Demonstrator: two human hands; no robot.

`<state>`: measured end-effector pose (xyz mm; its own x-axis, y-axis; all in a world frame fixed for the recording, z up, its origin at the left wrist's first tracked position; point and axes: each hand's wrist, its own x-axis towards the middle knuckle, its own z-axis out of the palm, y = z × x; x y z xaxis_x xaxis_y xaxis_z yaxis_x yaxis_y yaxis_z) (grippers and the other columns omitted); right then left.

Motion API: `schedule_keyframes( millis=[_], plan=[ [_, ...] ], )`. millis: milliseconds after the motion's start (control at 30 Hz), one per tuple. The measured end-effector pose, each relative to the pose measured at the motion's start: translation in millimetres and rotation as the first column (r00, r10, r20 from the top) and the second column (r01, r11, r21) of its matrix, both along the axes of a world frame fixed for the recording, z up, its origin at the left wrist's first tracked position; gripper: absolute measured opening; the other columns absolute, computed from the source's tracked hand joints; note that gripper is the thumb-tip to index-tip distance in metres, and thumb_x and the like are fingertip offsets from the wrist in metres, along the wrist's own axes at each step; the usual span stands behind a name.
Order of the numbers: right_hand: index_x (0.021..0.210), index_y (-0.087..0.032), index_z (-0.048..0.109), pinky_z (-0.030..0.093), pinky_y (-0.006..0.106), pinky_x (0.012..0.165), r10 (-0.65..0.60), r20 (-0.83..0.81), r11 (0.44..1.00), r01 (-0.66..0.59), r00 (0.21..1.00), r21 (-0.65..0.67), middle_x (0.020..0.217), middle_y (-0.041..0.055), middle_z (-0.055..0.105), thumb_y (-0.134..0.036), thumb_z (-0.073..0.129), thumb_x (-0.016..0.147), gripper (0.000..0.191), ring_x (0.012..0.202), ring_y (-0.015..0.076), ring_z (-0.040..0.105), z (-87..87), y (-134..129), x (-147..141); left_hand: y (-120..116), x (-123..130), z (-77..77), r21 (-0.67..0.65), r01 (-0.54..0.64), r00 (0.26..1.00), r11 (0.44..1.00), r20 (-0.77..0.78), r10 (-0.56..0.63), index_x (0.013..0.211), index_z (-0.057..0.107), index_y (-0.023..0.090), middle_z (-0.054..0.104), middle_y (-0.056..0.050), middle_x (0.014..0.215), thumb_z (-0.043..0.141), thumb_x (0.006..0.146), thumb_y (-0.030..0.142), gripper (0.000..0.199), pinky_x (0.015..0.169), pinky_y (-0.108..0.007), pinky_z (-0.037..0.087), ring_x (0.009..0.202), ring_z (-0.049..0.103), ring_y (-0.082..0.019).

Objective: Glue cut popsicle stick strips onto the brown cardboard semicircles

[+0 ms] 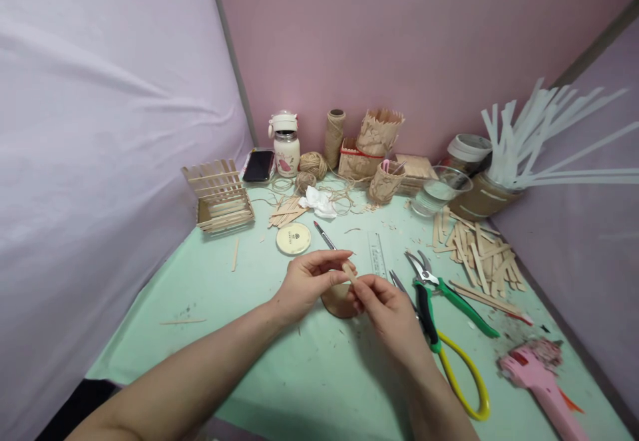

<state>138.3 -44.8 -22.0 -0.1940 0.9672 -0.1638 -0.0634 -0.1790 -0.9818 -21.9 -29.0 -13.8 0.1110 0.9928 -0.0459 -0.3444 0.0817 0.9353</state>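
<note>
Between my two hands is a short piece of wooden craft stick (349,272), tilted. My left hand (313,277) pinches its upper end between thumb and fingers. At the lower end, my right hand (382,302) grips it with thumb and forefinger. Under the hands lies a round brown disc (339,302), partly covered by my fingers; whether they touch it I cannot tell. A pen (324,235) with a red tip points away just beyond my left hand. Right of my right hand lie green-handled pruning shears (439,288) and yellow-handled scissors (464,374), whose blades are partly hidden.
A pink glue gun (534,378) lies front right, below a heap of craft sticks (482,255). A clear ruler (378,255) and round lid (293,239) lie beyond my hands. Farther back stand a stick-built basket (225,211), a bottle (286,151), twine (334,138) and a water bowl (434,195).
</note>
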Motion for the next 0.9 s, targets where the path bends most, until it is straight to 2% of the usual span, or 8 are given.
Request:
schedule_keyframes(
  millis=[67,133,300,533,700,900],
  plan=[
    [0.077,-0.020,0.066,0.041,0.029,0.068,-0.111,0.195,0.984,0.080,0.975,0.160,0.073,0.0017,0.065,-0.046,0.063,0.086,0.028,0.071,0.0169,0.055,2.4,-1.2,1.4,1.6,-1.7,3.0,-0.017,-0.014,0.997,1.000,-0.080,0.012,0.095,0.078,0.019,0.077,-0.007,0.094,0.080,0.065,0.016,0.030,0.084,-0.031,0.054,0.089,0.070,-0.019],
    [0.081,-0.021,0.067,0.042,0.029,0.070,-0.189,0.314,0.956,0.102,0.930,0.273,0.077,0.0022,0.067,-0.040,0.058,0.090,0.023,0.075,0.0185,0.057,4.0,-2.8,1.9,2.5,-2.8,4.7,-0.026,-0.031,0.986,0.999,-0.164,0.026,0.092,0.078,0.018,0.077,-0.007,0.093,0.080,0.065,0.017,0.027,0.083,-0.031,0.054,0.088,0.070,-0.020],
    [0.080,-0.023,0.065,0.042,0.030,0.070,-0.235,0.412,0.923,0.069,0.881,0.378,0.078,0.0022,0.067,-0.036,0.054,0.092,0.021,0.074,0.0191,0.058,3.8,-4.8,1.2,0.3,-2.5,4.3,0.006,-0.039,0.970,0.999,-0.242,0.039,0.079,0.077,0.018,0.077,-0.006,0.079,0.081,0.066,0.024,0.016,0.075,-0.029,0.054,0.077,0.070,-0.019],
    [0.081,-0.023,0.065,0.043,0.030,0.072,-0.223,0.427,0.924,0.051,0.876,0.379,0.081,0.0026,0.069,-0.035,0.054,0.092,0.020,0.077,0.0195,0.060,1.9,-5.9,2.8,-2.4,-2.3,5.8,0.057,-0.067,0.947,0.996,-0.312,0.081,0.073,0.078,0.019,0.076,-0.005,0.075,0.081,0.066,0.025,0.010,0.069,-0.027,0.052,0.072,0.068,-0.018],
    [0.080,-0.022,0.066,0.044,0.031,0.073,-0.239,0.404,0.922,0.076,0.883,0.378,0.081,0.0034,0.070,-0.036,0.056,0.090,0.020,0.078,0.0203,0.061,1.7,-5.0,2.1,-2.3,-1.3,6.8,0.017,-0.076,0.954,0.997,-0.288,0.078,0.073,0.078,0.018,0.076,-0.005,0.074,0.081,0.065,0.024,0.011,0.069,-0.027,0.052,0.071,0.068,-0.017],
    [0.094,-0.022,0.067,0.048,0.032,0.074,-0.116,0.238,0.981,0.075,0.964,0.177,0.090,0.0050,0.071,-0.040,0.064,0.085,0.021,0.080,0.0209,0.063,-0.7,-2.1,0.4,1.3,0.1,1.7,-0.150,-0.108,0.989,0.983,-0.121,0.091,0.074,0.076,0.015,0.074,-0.005,0.070,0.084,0.064,0.029,0.019,0.071,-0.029,0.053,0.068,0.067,-0.016]
  ],
)
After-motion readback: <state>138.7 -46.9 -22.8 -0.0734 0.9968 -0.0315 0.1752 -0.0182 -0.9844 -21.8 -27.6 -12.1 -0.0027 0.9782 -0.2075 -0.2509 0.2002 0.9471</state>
